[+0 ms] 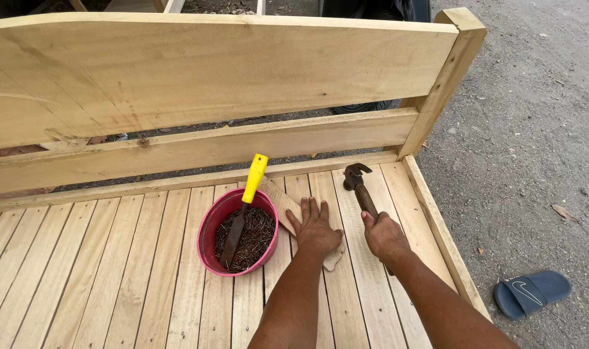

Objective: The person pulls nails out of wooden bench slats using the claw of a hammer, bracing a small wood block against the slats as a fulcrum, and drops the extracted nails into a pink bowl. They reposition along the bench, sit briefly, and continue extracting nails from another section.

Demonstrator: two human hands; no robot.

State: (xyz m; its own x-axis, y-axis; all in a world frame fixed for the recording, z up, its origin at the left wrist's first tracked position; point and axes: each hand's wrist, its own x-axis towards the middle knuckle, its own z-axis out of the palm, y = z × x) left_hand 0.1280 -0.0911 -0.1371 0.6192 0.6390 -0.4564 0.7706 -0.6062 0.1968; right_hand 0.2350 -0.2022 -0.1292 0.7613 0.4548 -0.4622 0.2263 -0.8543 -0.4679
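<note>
Right hand (385, 236): grip clenched round the wooden handle of a claw hammer (360, 187). The dark metal head lies ahead of the grip, toward the headboard, resting on the slats. The handle runs back under the fingers; its butt end is hidden by the wrist.

Left hand (317, 229): grip released, palm down, fingers spread flat. It presses on a small flat piece of wood (283, 203) lying diagonally across the slats; one end of the piece shows ahead-left of the fingers, the other end peeks out behind the heel of the palm. The two hands sit near each other, a slat's gap between them, not touching.

Just left of the left hand: a round red plastic bowl (207, 232) standing on the slats. Contents: a heap of dark nails (259, 236) covering the bottom. A tool with a yellow handle and dark flat blade (248, 203) leans in it, blade down among the nails, handle sticking out over the far rim. The bowl's rim is close to the wood piece; contact cannot be told.

All this sits on a slatted bed frame (113, 271) of pale bare timber. The headboard (210, 71) stands upright beyond both hands, corner post ahead-right of the hammer.

Right of the frame, gravel ground (533, 129); a dark blue slide sandal (532, 294) lies on it, well apart from the right hand.
</note>
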